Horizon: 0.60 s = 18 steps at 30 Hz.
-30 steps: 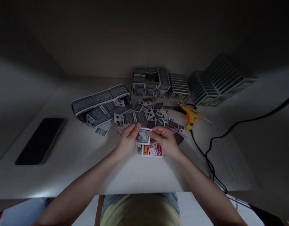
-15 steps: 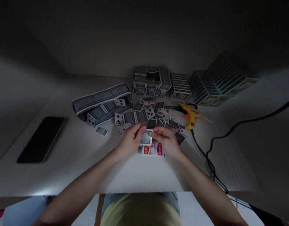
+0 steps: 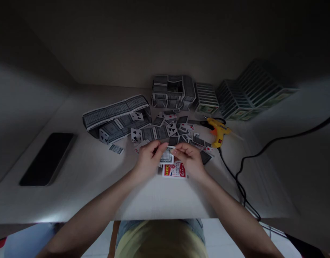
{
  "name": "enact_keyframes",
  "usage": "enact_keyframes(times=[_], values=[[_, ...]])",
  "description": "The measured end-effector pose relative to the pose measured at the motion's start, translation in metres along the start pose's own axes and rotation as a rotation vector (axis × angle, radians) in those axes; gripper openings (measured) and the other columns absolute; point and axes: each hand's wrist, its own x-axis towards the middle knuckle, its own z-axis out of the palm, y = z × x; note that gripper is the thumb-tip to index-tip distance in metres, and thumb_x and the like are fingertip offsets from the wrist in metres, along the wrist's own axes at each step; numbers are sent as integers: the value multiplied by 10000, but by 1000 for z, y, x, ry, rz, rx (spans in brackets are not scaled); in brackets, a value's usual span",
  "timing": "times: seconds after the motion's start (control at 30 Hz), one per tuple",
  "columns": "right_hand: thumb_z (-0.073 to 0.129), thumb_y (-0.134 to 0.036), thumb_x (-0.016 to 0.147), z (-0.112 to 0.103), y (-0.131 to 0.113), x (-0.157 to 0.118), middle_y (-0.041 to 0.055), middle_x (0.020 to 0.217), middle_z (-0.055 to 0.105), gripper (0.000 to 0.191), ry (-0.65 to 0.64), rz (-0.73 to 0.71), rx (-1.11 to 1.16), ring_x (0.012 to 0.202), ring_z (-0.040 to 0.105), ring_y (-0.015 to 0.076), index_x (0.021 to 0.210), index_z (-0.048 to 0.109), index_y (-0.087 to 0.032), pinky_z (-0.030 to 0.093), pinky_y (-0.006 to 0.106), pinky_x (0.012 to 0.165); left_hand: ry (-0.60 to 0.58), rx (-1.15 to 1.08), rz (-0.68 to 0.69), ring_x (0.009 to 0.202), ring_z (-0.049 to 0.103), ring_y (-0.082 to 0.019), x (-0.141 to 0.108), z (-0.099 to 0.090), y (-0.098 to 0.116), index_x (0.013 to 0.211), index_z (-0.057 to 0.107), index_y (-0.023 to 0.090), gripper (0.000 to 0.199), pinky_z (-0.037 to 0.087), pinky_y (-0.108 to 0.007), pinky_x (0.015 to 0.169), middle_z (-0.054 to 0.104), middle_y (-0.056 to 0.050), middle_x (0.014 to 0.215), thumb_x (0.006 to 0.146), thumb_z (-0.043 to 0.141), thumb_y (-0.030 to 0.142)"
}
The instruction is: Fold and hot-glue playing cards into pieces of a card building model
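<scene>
Between my two hands is a playing card [image 3: 166,156], its patterned grey back facing up; whether more cards lie under it I cannot tell. My left hand [image 3: 149,157] grips its left side, thumb along the top. My right hand [image 3: 189,157] pinches the right edge between thumb and fingers. Just below the held card, a red and white card printed "POKER" [image 3: 174,170] lies on the table. Beyond my fingers spread several loose playing cards [image 3: 171,128], some face up, some face down.
A long structure of joined cards [image 3: 116,111] stands at the left, a boxy card structure [image 3: 173,91] at the back. Stacked card blocks [image 3: 237,98] line the right. A yellow glue gun [image 3: 219,132] trails a black cable [image 3: 241,165] beside scissors [image 3: 206,124]. A phone [image 3: 47,159] lies left.
Both hands hold nearly the same place. The held card has shifted very slightly up; otherwise little differs.
</scene>
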Motion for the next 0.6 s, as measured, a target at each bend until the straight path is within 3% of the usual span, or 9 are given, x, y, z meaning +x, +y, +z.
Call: enact_keyframes(times=[0.17, 0.33, 0.43, 0.6], values=[[721, -359, 603, -4, 1, 0, -41, 547, 590, 227, 48, -62, -42, 480, 516, 104, 639, 573, -190, 409, 222, 486, -10, 107, 28, 507, 375, -82, -5, 1, 5, 585, 395, 180, 317, 273, -209, 492, 392, 53, 517, 851, 415, 351], [712, -391, 608, -5, -2, 0, -44, 503, 550, 250, -21, -29, -84, 450, 502, 112, 609, 557, -195, 408, 237, 470, 33, 279, 83, 500, 388, -95, -8, 2, 7, 574, 398, 185, 321, 265, -226, 503, 384, 45, 503, 858, 401, 335], [717, -417, 593, -7, -2, 2, -46, 502, 545, 278, -40, -6, -64, 445, 493, 111, 604, 545, -199, 410, 238, 461, 20, 282, 84, 493, 395, -95, -8, 1, 7, 575, 408, 186, 340, 269, -226, 501, 387, 44, 496, 864, 394, 363], [729, -392, 584, -8, -3, 4, -48, 530, 559, 271, 46, -56, -38, 465, 488, 102, 616, 541, -200, 399, 224, 468, -65, 240, 72, 496, 431, -97, -8, -1, 10, 595, 430, 187, 342, 289, -219, 501, 437, 35, 504, 871, 380, 382]])
